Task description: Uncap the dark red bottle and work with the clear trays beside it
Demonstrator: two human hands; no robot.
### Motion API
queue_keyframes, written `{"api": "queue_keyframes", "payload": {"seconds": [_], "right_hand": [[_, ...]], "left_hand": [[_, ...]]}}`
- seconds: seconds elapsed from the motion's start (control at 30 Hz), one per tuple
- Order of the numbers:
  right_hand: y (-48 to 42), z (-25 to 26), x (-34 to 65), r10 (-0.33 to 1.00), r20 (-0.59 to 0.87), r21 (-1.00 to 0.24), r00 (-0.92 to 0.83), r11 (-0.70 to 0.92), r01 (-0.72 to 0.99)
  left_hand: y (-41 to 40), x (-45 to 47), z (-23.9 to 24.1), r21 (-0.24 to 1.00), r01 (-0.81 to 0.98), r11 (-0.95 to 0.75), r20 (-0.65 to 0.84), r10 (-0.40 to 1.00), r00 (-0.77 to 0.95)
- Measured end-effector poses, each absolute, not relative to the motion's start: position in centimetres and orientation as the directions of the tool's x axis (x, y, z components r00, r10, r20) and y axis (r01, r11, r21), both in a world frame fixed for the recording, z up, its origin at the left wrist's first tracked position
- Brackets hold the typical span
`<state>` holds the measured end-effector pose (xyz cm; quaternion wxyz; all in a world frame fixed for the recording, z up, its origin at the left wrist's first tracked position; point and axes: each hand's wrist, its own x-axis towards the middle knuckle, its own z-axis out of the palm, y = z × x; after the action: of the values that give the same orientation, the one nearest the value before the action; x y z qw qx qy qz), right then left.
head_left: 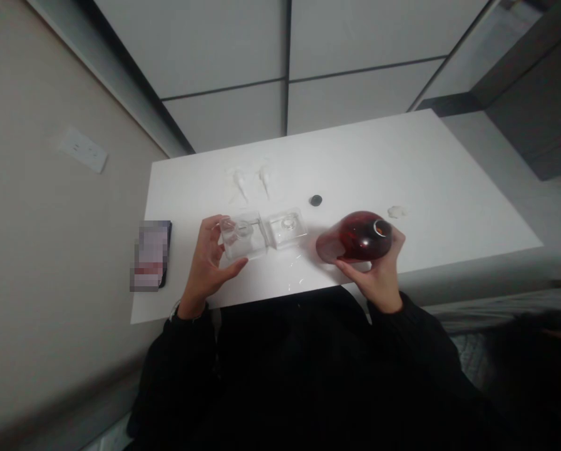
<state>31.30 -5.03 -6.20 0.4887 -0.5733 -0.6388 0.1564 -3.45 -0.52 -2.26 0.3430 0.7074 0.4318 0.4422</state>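
My left hand (210, 260) grips a clear square container (243, 238) from its left side, thumb at the near edge and fingers at the far one. A smaller clear square container (287, 229) stands just to the right of it. In my right hand (379, 269) is a dark red-brown bottle (355, 238), fingers wrapped round it. Its uncapped mouth points up towards me. A small black cap (315, 200) lies on the table beyond the bottle.
Two white pointed nozzle-like pieces (240, 184) lie at the back of the white table (402, 156). A phone (151, 255) rests at the left edge. A crumpled whitish scrap (396, 212) is right of the bottle. Small wet-looking marks show near the front edge.
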Motion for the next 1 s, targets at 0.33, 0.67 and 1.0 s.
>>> {"api": "queue_keyframes", "payload": {"seconds": [0.33,0.67,1.0], "right_hand": [[-4.5,-6.2,31.3,0.891,0.438,-0.779,0.117,0.311,0.544],[-4.6,-6.3,31.6,0.882,0.453,-0.777,0.133,0.317,0.545],[-4.4,-6.7,32.1,0.872,0.464,-0.788,0.153,0.328,0.521]], "left_hand": [[-0.3,-3.5,-2.2,0.857,0.308,-0.414,0.348,0.904,0.247],[-1.5,-4.6,-2.7,0.875,0.331,-0.354,0.293,0.93,0.22],[-2.1,-5.5,-3.8,0.878,0.362,-0.315,0.254,0.945,0.205]]}}
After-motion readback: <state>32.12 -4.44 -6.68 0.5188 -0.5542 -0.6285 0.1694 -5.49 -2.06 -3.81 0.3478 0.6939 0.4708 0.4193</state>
